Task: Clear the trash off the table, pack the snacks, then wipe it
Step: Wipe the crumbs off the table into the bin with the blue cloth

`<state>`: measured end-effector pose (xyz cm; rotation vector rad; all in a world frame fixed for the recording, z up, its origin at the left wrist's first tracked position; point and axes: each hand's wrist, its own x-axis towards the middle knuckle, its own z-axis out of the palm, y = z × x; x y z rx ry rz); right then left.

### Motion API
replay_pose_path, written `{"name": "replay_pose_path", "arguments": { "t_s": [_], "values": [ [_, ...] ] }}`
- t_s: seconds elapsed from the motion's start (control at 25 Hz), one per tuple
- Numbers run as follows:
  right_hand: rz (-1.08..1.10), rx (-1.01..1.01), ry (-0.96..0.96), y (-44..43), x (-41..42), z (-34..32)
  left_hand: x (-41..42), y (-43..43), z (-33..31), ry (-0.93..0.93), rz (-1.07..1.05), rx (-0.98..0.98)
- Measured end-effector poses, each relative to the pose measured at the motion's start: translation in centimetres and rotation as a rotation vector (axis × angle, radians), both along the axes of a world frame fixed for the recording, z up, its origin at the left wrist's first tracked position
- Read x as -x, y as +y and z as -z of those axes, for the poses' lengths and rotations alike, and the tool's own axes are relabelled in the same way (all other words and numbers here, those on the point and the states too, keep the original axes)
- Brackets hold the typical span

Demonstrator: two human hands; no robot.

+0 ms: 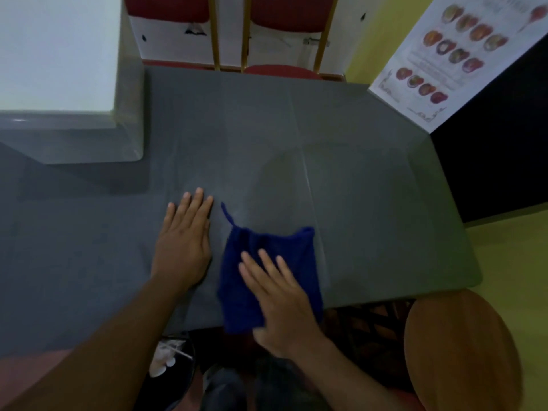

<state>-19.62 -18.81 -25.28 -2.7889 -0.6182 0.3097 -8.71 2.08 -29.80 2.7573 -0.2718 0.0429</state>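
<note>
A dark blue cloth lies flat on the grey table near its front edge, with a loose thread pointing up-left. My right hand presses on the cloth with straight, spread fingers. Just left of the cloth, my left hand rests flat on the bare tabletop, fingers straight and together. No trash or snacks show on the table.
A bin with white trash sits below the table's front edge. Two red chairs stand at the far side. A wooden stool is at the lower right. A white block borders the table's left, a fruit poster the right.
</note>
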Motion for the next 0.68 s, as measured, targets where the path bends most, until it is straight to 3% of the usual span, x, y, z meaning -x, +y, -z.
{"name": "replay_pose_path", "arguments": {
  "t_s": [0.12, 0.2, 0.36, 0.44, 0.56, 0.68],
  "values": [
    [0.029, -0.033, -0.013, -8.8, 1.3, 0.2, 0.1, -0.2, 0.0, -0.021, -0.007, 0.011],
    [0.161, -0.029, -0.061, -13.5, -0.7, 0.4, 0.0, -0.2, 0.1, -0.017, -0.005, 0.007],
    [0.916, -0.034, -0.013, -12.3, -12.5, -0.1, 0.1, -0.3, 0.3, -0.006, -0.004, -0.005],
    [1.072, -0.072, 0.080, -8.2, -18.7, -1.0, 0.0, -0.2, 0.4, -0.007, 0.001, 0.018],
    [0.669, -0.040, 0.026, -0.4, -21.2, 0.0, -0.2, -0.3, 0.5, 0.011, 0.004, 0.064],
    [0.282, -0.238, 0.161, 6.1, -15.8, -0.1, -0.6, 0.5, 0.6, 0.059, 0.039, 0.150]
  ]
}}
